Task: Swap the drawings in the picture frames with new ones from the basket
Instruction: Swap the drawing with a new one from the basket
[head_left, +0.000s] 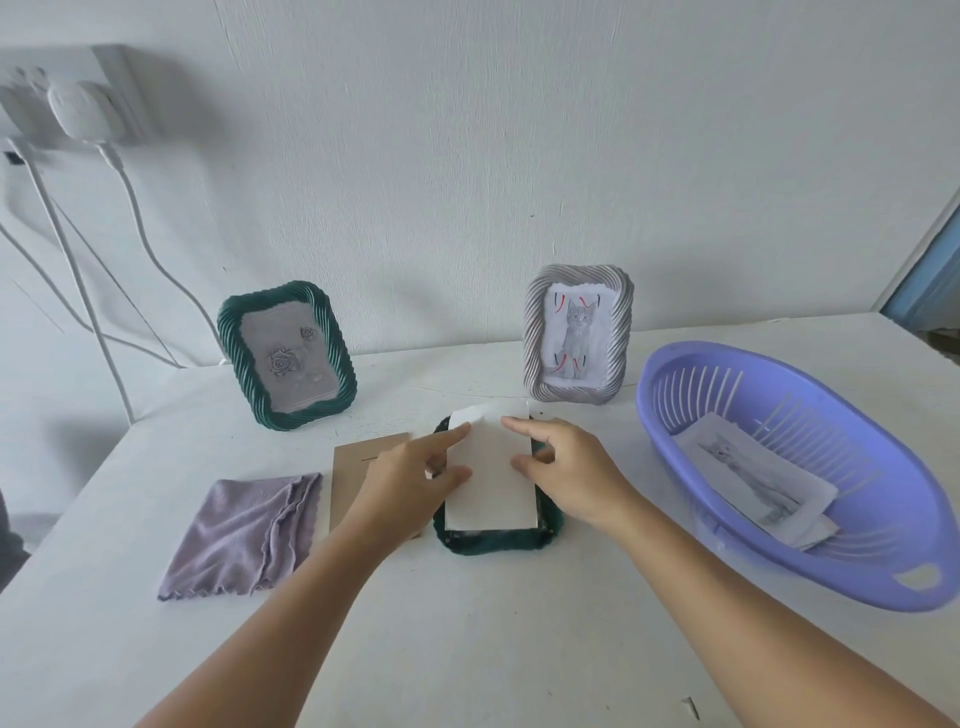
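A dark green frame (493, 540) lies face down at the table's middle, with a white sheet (491, 478) lying blank side up on its back. My left hand (415, 467) touches the sheet's left edge with its forefinger and thumb. My right hand (566, 462) touches its right edge the same way, the other fingers loosely curled. A brown backing board (350, 467) lies just left of this frame, partly under my left hand. Another green frame (285, 358) with a rose drawing stands at the back left. A grey frame (576, 332) with a cat drawing stands at the back right.
A purple slotted basket (883, 551) on the right holds several drawings (753, 473), a cat on top. A folded lilac cloth (244, 535) lies at the left. White cables (130, 208) hang down the wall at the far left. The table edge runs along the left.
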